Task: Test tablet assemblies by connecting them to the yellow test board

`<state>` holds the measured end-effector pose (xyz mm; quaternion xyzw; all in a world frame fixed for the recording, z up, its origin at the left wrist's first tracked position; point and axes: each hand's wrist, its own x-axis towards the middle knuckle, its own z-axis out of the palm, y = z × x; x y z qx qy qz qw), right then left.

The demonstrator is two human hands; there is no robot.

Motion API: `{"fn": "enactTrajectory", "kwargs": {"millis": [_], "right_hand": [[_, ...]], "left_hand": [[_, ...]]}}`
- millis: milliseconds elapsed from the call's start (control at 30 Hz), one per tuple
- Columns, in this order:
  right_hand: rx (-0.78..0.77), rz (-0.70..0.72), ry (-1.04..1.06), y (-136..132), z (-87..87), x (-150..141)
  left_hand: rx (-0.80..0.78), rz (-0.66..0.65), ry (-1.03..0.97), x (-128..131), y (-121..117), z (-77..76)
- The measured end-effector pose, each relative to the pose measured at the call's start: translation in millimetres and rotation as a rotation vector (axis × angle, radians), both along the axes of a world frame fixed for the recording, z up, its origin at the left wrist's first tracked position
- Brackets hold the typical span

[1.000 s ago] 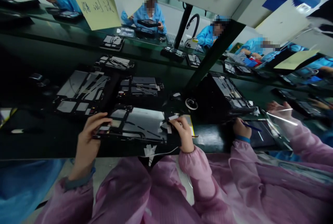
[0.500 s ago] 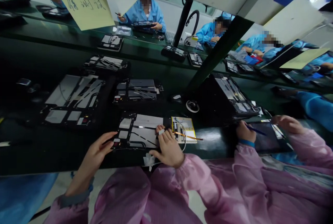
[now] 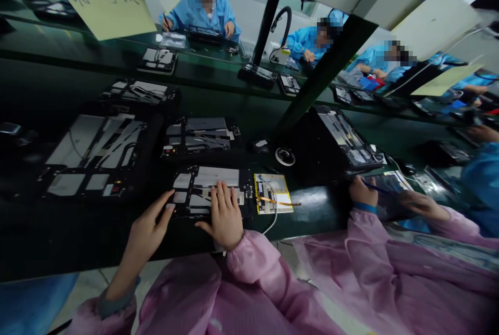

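An open tablet housing (image 3: pixel 200 177), black with pale panels and dark strips, lies in front of me on the bench. My left hand (image 3: pixel 146 233) grips its left edge, thumb and forefinger against the rim and slightly apart. Flat across its middle rests my right hand (image 3: pixel 226 218), fingers stretched out and thumb spread, hiding part of the strips beneath. Just right of the housing is a flat yellow-edged part (image 3: pixel 284 183) with an orange ribbon cable (image 3: pixel 290 203). A white cable (image 3: pixel 275 215) runs over that part towards the bench's front edge.
More opened housings lie left (image 3: pixel 97 143) and behind (image 3: pixel 210 130); another rests on a black stack (image 3: pixel 300 156). A dark green post (image 3: pixel 307 91) rises behind. At right, a co-worker's hand (image 3: pixel 363 192) holds a pen-like tool. Paper notes (image 3: pixel 101 0) hang overhead.
My right hand has moved left from the housing's right part to its middle and now lies flat. The small white piece at its fingers no longer shows. My left hand stays at the left edge.
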<state>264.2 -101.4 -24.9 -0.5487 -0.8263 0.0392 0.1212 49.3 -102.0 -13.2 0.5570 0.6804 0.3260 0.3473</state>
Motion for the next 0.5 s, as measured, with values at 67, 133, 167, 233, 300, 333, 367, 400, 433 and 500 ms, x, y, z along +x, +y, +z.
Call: {"fn": "enactTrajectory", "kwargs": {"millis": [67,133,167,233,300,333,367,400,433,500], "right_hand": [[0.009,0.009,0.005,-1,-1.2,1],[0.028,0.048,0.022,-3,-1.2,4],[0.040,0.074,0.033,-4,-0.6,6],[0.062,0.126,0.054,-5,1.3,14],[0.082,0.163,0.067,-8,4.5,21],[0.090,0.183,0.068,-10,6.8,24],[0.096,0.206,0.063,-13,9.8,25],[0.102,0.225,0.055,-16,13.8,25],[0.111,0.232,0.046,-20,18.7,23],[0.139,0.214,0.040,-29,31.3,13]], "left_hand": [[-0.131,0.069,-0.154,-2,6,2.9],[-0.228,0.118,-0.331,-1,11,7.4],[-0.254,0.111,-0.406,0,14,10.1],[-0.262,0.056,-0.495,7,16,15.8],[-0.234,0.014,-0.498,16,14,21.5],[-0.218,0.023,-0.487,19,11,24.5],[-0.210,0.046,-0.475,21,7,27.8],[-0.211,0.066,-0.463,21,2,31.6],[-0.214,0.090,-0.445,18,-4,35.8],[-0.208,0.147,-0.338,6,-20,45.3]]}}
